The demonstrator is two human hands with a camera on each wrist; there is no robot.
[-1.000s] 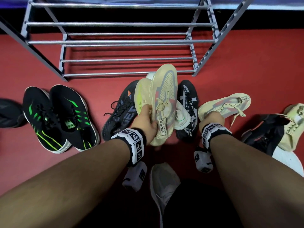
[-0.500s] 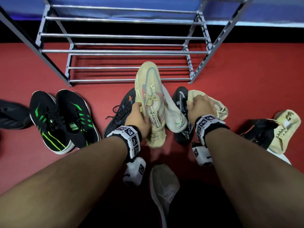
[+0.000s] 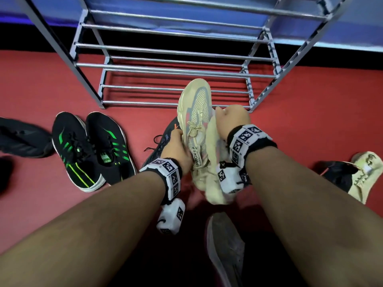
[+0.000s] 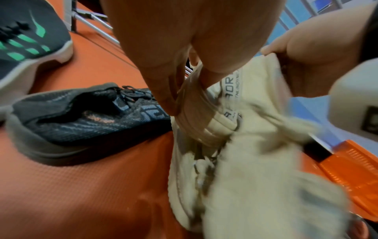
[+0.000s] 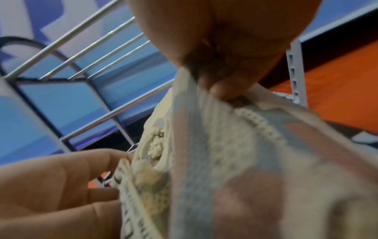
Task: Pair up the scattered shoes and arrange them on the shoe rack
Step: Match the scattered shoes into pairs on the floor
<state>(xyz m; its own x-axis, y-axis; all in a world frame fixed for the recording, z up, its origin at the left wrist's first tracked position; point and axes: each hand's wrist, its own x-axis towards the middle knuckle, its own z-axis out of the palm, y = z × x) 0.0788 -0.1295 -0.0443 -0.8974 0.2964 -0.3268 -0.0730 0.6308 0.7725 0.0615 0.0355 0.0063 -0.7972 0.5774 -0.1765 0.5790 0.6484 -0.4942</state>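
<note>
Two cream knit sneakers are held side by side above the red floor, in front of the metal shoe rack [image 3: 176, 69]. My left hand [image 3: 176, 146] grips the left cream sneaker [image 3: 194, 112] near its heel, toe pointing at the rack; the grip shows in the left wrist view [image 4: 175, 90]. My right hand [image 3: 232, 119] grips the second cream sneaker [image 3: 215, 162], which hangs against the first and is mostly hidden by my wrist. In the right wrist view my fingers pinch its upper [image 5: 225, 145].
A black and green pair [image 3: 89, 150] stands on the floor at the left, with a dark shoe [image 3: 22, 137] beyond it. A dark grey sneaker [image 3: 163, 139] lies under my left hand. At the right lie a black shoe [image 3: 337, 172] and a cream shoe [image 3: 364, 175]. A grey shoe [image 3: 226, 245] lies near my legs.
My right hand picked the second cream sneaker off the floor at the right and brought it left against the one in my left hand. Both have risen toward the rack.
</note>
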